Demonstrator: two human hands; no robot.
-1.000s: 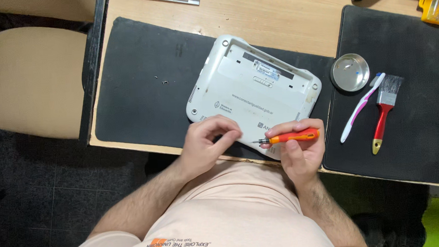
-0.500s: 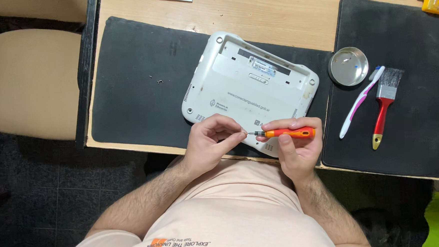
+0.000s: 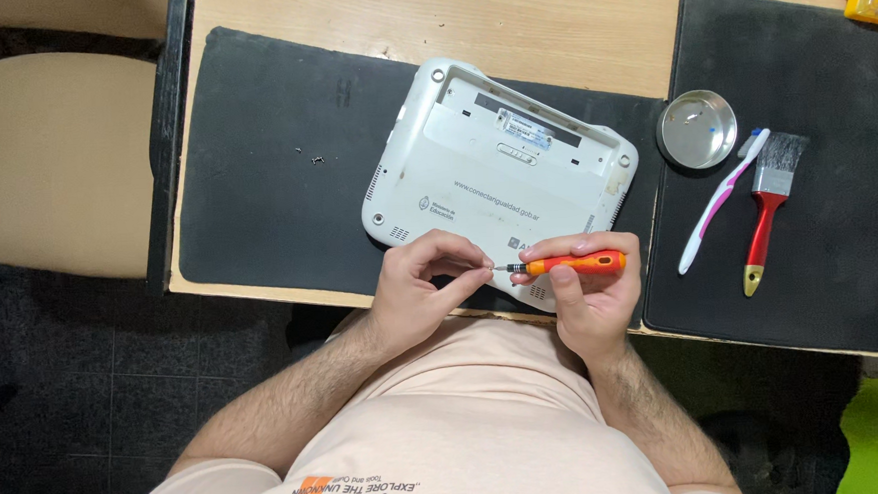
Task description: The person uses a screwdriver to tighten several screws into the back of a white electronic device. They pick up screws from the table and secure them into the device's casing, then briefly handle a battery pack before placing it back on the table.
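Since a second ago the left hand (image 3: 421, 293) is now pinching the tip of the orange-handled screwdriver (image 3: 570, 264), which the right hand (image 3: 587, 299) is gripping level above the white upturned plastic laptop (image 3: 501, 179) on the tabletop (image 3: 547, 21)

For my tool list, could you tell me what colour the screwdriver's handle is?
The screwdriver handle is orange, seen in the head view.

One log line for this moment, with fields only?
right hand: holds orange screwdriver | left hand: fingertips at its tip | white laptop: upside down on black mat
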